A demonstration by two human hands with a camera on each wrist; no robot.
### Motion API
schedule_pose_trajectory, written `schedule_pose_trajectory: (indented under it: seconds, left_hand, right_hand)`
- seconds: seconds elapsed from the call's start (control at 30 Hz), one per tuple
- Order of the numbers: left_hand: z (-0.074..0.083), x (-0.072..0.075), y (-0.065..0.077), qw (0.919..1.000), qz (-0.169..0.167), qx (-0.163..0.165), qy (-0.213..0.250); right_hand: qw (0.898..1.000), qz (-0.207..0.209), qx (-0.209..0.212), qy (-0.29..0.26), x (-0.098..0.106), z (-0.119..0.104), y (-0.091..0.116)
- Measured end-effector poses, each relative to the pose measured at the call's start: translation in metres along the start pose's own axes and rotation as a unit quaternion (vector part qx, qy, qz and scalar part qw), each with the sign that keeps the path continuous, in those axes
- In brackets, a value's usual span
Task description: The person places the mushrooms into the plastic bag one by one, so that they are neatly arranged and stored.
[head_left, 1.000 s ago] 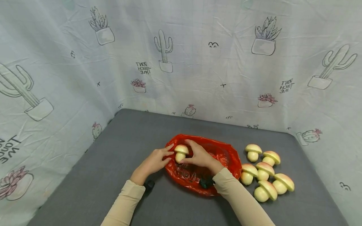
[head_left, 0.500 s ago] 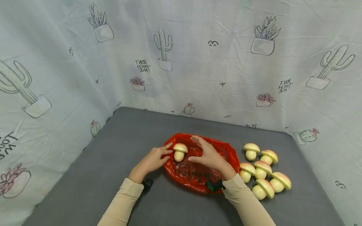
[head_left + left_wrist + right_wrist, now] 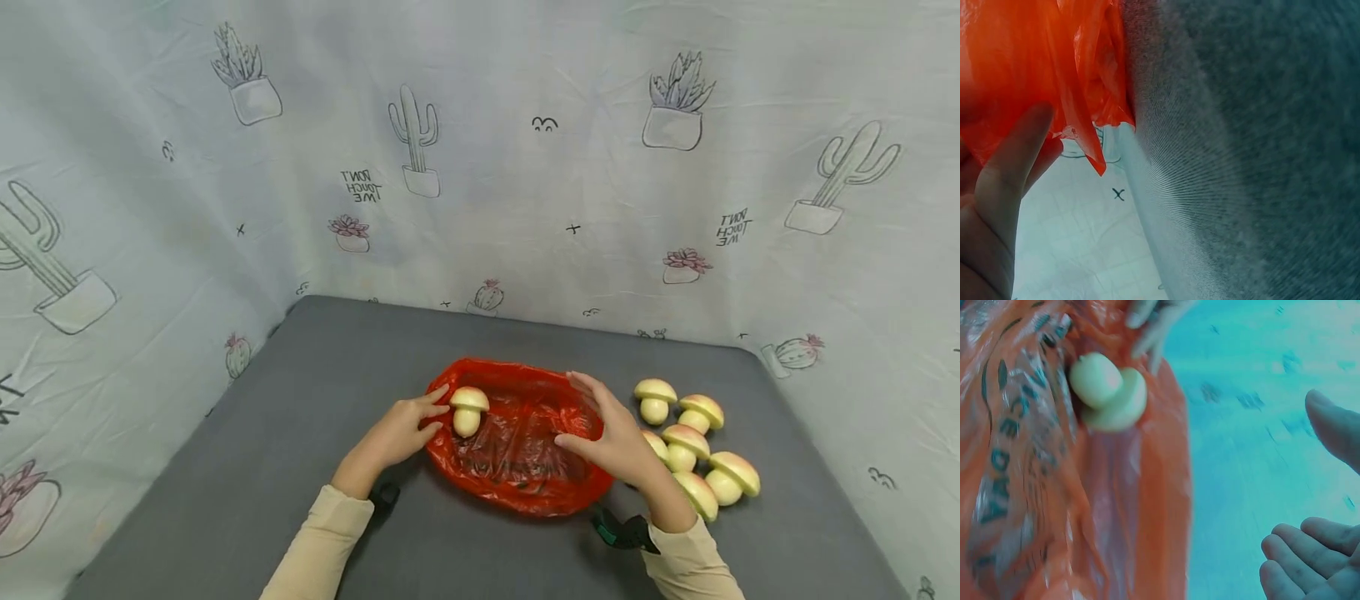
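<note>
A red plastic bag (image 3: pixel 517 502) lies spread wide on the table, its mouth facing up. Inside, near its left side, one pale yellow toy mushroom (image 3: pixel 468 408) stands with its cap away from me. My left hand (image 3: pixel 393 429) touches the bag's left rim with spread fingers; its thumb (image 3: pixel 1013 156) overlaps the red plastic in the left wrist view. Over the bag's right end is my right hand (image 3: pixel 615 437), thumb and fingers wide apart and nothing between them. Dark printed letters (image 3: pixel 999 464) show on the bag in the right wrist view.
Several more toy mushrooms (image 3: pixel 701 412) are grouped on the grey table (image 3: pixel 360 350) to the right, some partly behind my right hand. A pale curtain (image 3: pixel 495 200) printed with cacti hangs behind and beside the table. Dark bands sit on both wrists.
My right hand has let go of the mushroom in the bag and drawn back right to the bag's far end. The left hand keeps its place at the left rim.
</note>
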State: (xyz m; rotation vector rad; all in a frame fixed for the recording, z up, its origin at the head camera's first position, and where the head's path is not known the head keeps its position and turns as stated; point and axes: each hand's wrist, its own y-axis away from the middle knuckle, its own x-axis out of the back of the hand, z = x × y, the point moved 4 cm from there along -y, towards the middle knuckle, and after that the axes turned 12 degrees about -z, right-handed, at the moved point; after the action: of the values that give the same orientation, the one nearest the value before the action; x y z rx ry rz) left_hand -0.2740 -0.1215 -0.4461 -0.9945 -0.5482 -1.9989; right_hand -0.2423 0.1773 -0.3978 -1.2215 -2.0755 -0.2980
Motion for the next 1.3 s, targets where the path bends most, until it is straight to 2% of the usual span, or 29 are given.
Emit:
schedule_pose_trajectory:
  seconds: [0.2,0.43,0.7,0.83,1.07,1.17,1.3]
  left_hand:
    - [-0.002,-0.006,0.01,0.9998,0.002,0.015,-0.011]
    - [0.0,-0.006,0.004,0.9999,-0.008,0.005,-0.005]
    - [-0.001,-0.005,0.001,0.9999,0.0,0.008,-0.006]
    - [-0.001,-0.006,0.004,0.9999,0.002,0.015,0.007]
    - [-0.002,-0.004,0.001,0.9999,0.009,0.011,0.005]
    - [-0.001,-0.003,-0.001,0.9999,0.01,0.01,0.003]
    - [0.001,-0.002,-0.003,0.9999,0.009,0.007,-0.003]
  right_hand:
    - [0.998,0.055,-0.011,-0.011,0.014,0.01,0.039]
    - [0.99,0.131,-0.046,-0.012,0.037,0.027,0.094]
    - [0.977,0.181,-0.109,0.02,0.05,0.051,0.143]
    - [0.97,0.189,-0.149,0.034,0.053,0.063,0.159]
    - [0.956,0.19,-0.222,0.014,0.046,0.082,0.182]
    - [0.956,0.186,-0.228,0.01,0.041,0.086,0.184]
    - [0.962,0.182,-0.205,0.013,0.037,0.087,0.181]
